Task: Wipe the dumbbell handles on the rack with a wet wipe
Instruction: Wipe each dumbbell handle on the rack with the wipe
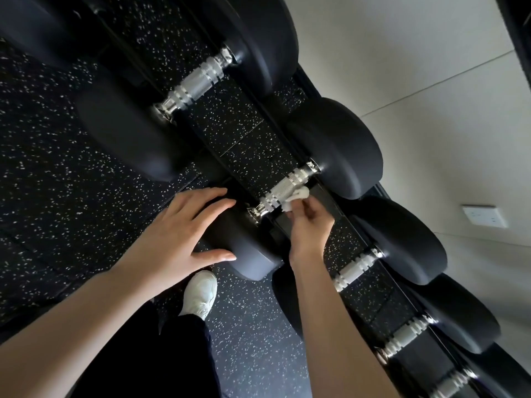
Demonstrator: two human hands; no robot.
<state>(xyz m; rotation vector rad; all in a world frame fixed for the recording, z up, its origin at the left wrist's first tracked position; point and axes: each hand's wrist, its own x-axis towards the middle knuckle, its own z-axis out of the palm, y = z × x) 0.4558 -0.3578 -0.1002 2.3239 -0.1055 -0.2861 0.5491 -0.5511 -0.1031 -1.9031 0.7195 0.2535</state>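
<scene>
Black dumbbells with knurled silver handles lie in a row on a black rack [324, 193]. My right hand [309, 225] pinches a crumpled white wet wipe [296, 198] and presses it against the underside of the middle dumbbell's handle [283, 189]. My left hand [184, 237] rests with spread, straight fingers on that dumbbell's near head [250, 254]. Another handle [198, 80] shows further up the row, and two more [355, 268] [405, 336] sit lower right.
The floor [51, 168] is black rubber with white flecks. A white shoe [201, 293] stands below the rack's edge. A pale wall [402, 67] runs behind the rack, with a white socket plate [484, 215] on it.
</scene>
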